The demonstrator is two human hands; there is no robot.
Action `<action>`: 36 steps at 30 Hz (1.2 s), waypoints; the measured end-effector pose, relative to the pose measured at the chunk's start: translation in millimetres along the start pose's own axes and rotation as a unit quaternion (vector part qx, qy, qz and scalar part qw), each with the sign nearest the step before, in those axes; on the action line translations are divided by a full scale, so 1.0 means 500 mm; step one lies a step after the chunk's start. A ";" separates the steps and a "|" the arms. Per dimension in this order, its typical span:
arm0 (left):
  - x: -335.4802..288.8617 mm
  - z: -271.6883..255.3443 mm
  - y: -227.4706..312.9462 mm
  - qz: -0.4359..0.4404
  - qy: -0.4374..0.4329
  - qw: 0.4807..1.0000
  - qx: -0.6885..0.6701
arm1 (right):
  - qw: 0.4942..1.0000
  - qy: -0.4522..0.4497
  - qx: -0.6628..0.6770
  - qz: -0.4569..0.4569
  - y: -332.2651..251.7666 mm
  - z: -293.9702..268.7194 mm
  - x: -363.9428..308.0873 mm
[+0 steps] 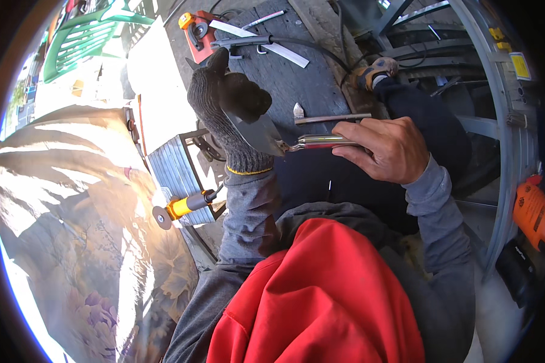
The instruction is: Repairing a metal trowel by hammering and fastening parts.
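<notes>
My left hand (239, 97) wears a grey knit glove with a black-coated palm, and its fingers are curled over a flat, tapered grey metal blade (259, 134). This blade looks like that of a trowel, its narrow neck running into a shiny metal handle (324, 140). Bare, my right hand (389, 148) grips the far end of that handle between thumb and fingers. Just beyond it lies a metal rod (330, 119) with a pointed piece at its left end, like a chipping hammer. How the gloved fingers meet the blade is partly hidden.
On the dark wooden board lie an electrode holder (245, 42) with black cable, a white strip (284, 51), a pen (265, 19) and a red tool (197, 34). A yellow angle grinder (186, 206) lies left, beside floral cloth (97, 242). A metal frame (504, 133) stands right.
</notes>
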State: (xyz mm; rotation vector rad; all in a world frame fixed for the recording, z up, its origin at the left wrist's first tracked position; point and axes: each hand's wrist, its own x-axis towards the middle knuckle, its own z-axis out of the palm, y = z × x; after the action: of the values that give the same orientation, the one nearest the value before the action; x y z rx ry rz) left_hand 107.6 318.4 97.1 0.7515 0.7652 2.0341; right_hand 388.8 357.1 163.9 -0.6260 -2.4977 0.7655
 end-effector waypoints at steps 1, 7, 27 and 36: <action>-0.001 0.002 -0.001 -0.018 0.002 0.999 -0.037 | 1.000 -0.024 -0.009 -0.016 0.003 -0.004 0.001; 0.017 -0.022 0.002 -0.029 0.068 0.987 0.140 | 1.000 -0.007 -0.015 0.013 -0.012 -0.002 0.000; 0.026 0.035 0.052 -0.146 -0.093 0.943 0.284 | 0.987 -0.064 0.128 0.074 -0.016 0.009 -0.021; 0.008 0.056 0.050 0.176 -0.117 0.832 0.512 | 0.971 0.009 0.216 0.106 -0.010 0.077 -0.055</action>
State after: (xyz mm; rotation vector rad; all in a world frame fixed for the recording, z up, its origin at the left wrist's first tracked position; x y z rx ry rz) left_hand 114.1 316.4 134.2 1.8107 1.6916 1.6543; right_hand 388.4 323.1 130.5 -0.7360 -2.1639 1.3277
